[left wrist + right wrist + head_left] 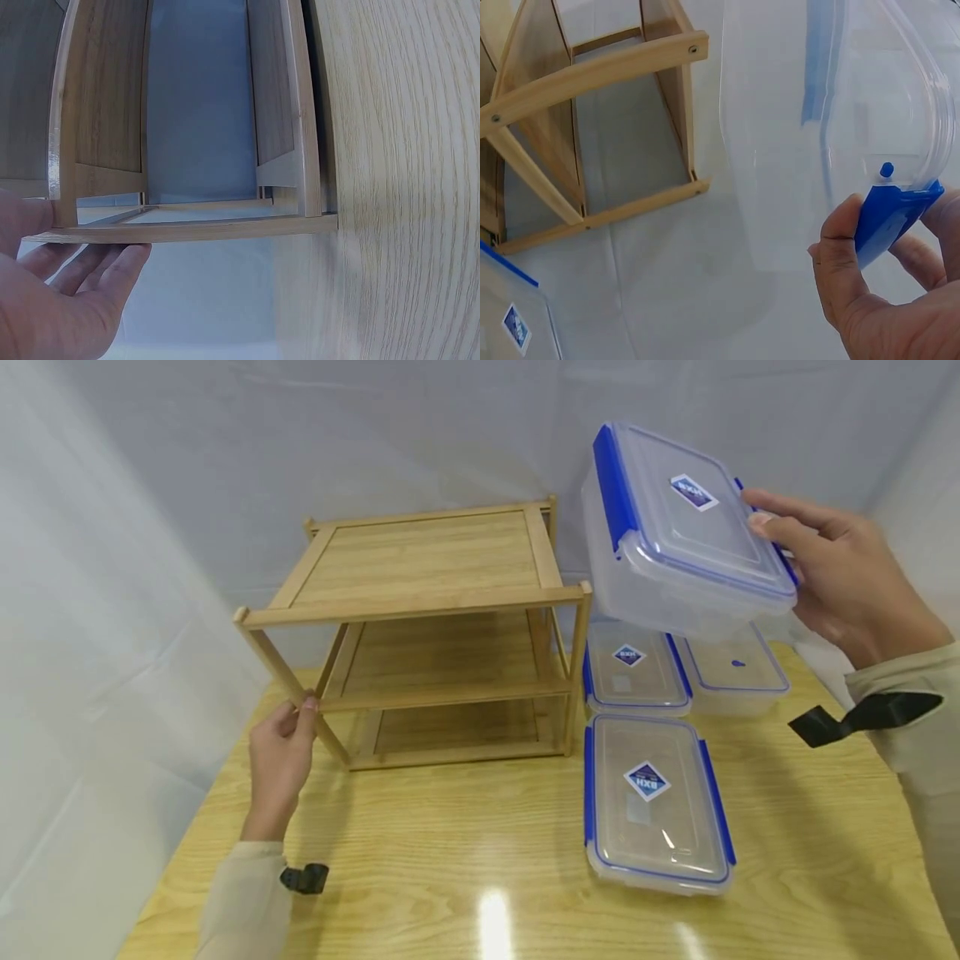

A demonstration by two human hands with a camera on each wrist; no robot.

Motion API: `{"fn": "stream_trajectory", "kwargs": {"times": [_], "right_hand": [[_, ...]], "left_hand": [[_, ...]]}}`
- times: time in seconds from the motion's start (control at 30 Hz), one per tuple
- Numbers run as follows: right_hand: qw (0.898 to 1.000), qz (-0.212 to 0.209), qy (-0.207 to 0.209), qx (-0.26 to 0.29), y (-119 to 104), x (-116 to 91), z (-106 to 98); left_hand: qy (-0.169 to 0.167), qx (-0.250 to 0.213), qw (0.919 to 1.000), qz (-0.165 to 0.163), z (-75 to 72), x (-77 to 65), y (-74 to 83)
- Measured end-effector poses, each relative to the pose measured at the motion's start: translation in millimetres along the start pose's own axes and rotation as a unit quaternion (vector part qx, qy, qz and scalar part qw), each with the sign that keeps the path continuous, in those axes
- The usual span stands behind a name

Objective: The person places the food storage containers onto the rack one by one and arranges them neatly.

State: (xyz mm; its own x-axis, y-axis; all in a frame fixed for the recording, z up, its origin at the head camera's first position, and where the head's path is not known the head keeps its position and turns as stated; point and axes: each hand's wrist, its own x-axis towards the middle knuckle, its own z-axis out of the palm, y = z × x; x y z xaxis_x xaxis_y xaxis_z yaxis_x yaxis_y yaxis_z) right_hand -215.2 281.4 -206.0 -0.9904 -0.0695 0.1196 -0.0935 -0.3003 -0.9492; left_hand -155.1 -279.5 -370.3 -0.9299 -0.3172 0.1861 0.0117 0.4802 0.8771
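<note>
A three-tier wooden shelf rack (431,560) stands on the table. My left hand (283,752) grips its front left post at the middle shelf; in the left wrist view the thumb and fingers (112,274) lie on either side of the frame. My right hand (855,572) holds a clear lidded food container (675,527) with blue clips in the air, to the right of the rack's top. In the right wrist view the fingers pinch the container's blue clip (889,217) edge. The held container looks see-through, with nothing visible inside.
More lidded containers sit on the table right of the rack: one in front (660,810), one behind it (637,668), and another (735,664) at the back right, partly under the held one. Pale cloth (420,435) hangs behind the wooden table (435,852).
</note>
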Motion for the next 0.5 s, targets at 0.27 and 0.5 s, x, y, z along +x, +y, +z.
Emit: {"fn": "stream_trajectory", "kwargs": {"times": [0.27, 0.5], "right_hand": [[0.999, 0.022, -0.022, -0.012, -13.9, 17.8, 30.3], [0.999, 0.034, -0.026, -0.023, -21.1, 32.4, 64.7]], "left_hand": [[0.005, -0.001, 1.0, -0.002, 0.4, -1.0, 1.4], [0.006, 0.01, 0.9998, 0.017, -0.7, -0.6, 2.0]]}}
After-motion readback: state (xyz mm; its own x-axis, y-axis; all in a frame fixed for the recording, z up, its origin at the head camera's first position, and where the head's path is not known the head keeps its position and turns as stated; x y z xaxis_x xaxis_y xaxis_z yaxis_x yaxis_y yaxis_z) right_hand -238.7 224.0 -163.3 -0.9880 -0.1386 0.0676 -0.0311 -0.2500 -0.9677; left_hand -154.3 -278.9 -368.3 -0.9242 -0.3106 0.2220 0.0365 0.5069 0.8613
